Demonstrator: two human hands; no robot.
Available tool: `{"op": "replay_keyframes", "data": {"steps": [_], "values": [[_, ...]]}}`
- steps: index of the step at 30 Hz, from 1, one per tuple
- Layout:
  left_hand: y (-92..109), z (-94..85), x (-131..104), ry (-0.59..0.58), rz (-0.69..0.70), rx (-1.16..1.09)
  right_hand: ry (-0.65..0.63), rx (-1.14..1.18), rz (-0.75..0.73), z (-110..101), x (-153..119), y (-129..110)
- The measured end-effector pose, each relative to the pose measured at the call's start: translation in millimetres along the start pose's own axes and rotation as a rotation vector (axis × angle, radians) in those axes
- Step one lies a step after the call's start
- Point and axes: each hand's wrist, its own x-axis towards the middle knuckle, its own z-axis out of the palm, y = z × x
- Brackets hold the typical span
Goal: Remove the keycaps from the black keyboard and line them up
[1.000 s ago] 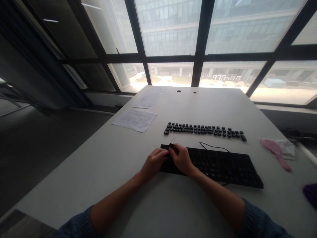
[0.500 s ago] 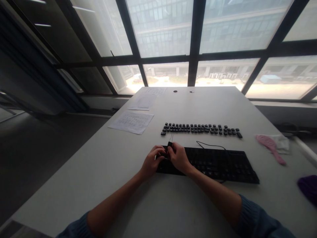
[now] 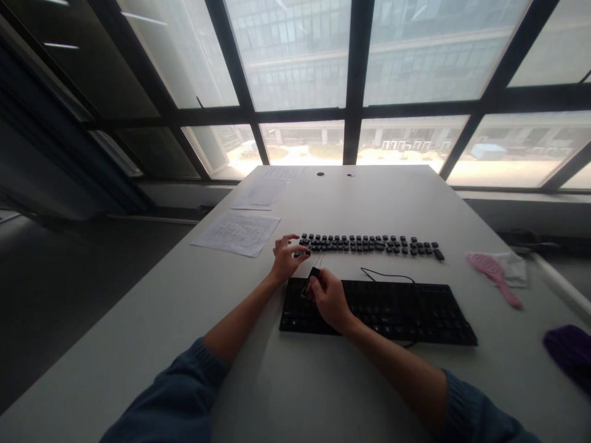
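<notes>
The black keyboard [image 3: 381, 303] lies nearest on the white table [image 3: 346, 387], its long axis running left to right, the right end slightly closer to the person; it seems to lie flat, though the surface is too dark to make out every key. Over its left part, the right hand [image 3: 330, 298] keeps a firm grip — thumb and fingers clamped on a small black tool [image 3: 314, 271], whose thin wires point away from the person, tilted a little to the right, toward the loose keycaps [image 3: 359, 246].

Beyond the keyboard's left end, the left hand [image 3: 285, 261] reaches to the left end of those keycaps, thumb and fingers around the outermost one; whether its grip is together on that cap or just apart from it, I cannot tell. The step in hand looks like handling a single cap at the row's end, with the tool held ready. The next move probably calls for a light, narrow touch — the neighbouring caps sit close enough to be nudged.

The keycaps form a long band roughly parallel to the keyboard, its right end also a bit nearer. A printed sheet [image 3: 237, 234] lies to the left.
</notes>
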Motion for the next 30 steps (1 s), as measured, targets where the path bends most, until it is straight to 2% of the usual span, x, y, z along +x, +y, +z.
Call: {"op": "replay_keyframes", "data": {"steps": [3, 13, 30], "values": [[-2.8, 6.4, 1.0, -0.019, -0.009, 0.022, -0.008, 0.004, 0.005, 0.2, 0.2, 0.5], [-11.3, 9.4, 0.7, -0.027, -0.010, 0.005, -0.024, 0.013, 0.031, -0.8, -0.5, -1.3], [-9.0, 6.1, 0.6, -0.050, -0.027, -0.017, -0.034, 0.050, 0.024, -2.3, -0.6, -3.1]]}}
